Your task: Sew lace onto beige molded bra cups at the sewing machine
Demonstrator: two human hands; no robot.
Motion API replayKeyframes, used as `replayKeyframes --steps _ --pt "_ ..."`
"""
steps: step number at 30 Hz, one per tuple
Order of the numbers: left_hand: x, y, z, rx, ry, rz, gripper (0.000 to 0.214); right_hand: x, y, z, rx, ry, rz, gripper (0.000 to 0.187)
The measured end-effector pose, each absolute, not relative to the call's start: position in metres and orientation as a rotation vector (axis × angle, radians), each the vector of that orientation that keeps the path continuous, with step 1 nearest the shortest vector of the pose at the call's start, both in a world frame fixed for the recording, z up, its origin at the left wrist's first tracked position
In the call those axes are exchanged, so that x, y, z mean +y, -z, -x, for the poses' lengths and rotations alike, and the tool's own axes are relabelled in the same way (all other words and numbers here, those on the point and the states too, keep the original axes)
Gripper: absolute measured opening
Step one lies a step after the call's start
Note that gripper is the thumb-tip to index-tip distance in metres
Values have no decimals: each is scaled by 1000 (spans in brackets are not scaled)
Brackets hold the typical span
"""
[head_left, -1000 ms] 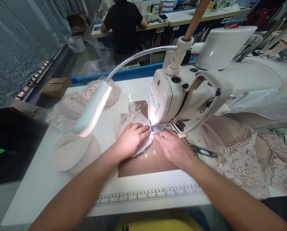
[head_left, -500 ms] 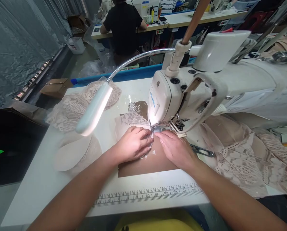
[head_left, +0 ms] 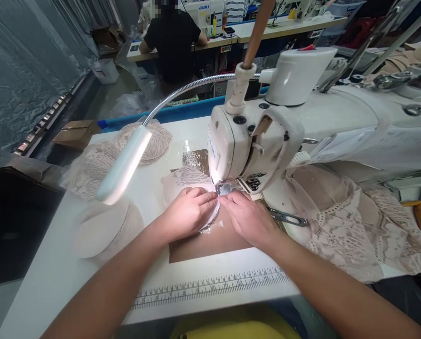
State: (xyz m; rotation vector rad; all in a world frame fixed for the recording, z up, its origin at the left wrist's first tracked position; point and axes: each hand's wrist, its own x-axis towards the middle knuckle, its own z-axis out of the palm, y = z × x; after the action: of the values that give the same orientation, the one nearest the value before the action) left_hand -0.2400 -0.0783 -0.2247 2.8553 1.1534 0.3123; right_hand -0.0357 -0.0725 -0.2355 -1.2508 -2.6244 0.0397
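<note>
A pale lace bra cup (head_left: 191,178) lies under the needle end of a white sewing machine (head_left: 227,141), its white curved edge showing beside my fingers. Over it, my left hand (head_left: 189,214) is closed, fingers bent and pressed together on the fabric. My right hand (head_left: 249,217) pinches at the cup's edge just in front of the presser foot; its fingertips almost meet those of the left. Both hands rest above a brown plate (head_left: 210,245) on the table. What lies under the left palm is hidden.
A lamp (head_left: 125,165) on a bendable neck hangs at the left. Lace cups (head_left: 93,165) and a smooth cup (head_left: 102,230) lie left; lace pieces (head_left: 344,226) heap at right. Scissors-like black tool (head_left: 288,217) lies by my right wrist. A printed ruler (head_left: 213,286) runs along the front.
The view has shifted, so the machine and table sit further left. My left fingers have drawn back a little, baring more of the cup's white edge; my right fingertips are more bunched.
</note>
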Motion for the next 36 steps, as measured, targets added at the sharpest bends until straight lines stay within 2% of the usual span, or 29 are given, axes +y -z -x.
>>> replayKeyframes --steps 21,36 --pt "-77 223 238 1273 -323 -2795 44 -72 241 32 -2559 -33 1251 36" --pt "-83 224 236 1160 -457 -2773 28 -74 240 30 -2618 -132 1129 32"
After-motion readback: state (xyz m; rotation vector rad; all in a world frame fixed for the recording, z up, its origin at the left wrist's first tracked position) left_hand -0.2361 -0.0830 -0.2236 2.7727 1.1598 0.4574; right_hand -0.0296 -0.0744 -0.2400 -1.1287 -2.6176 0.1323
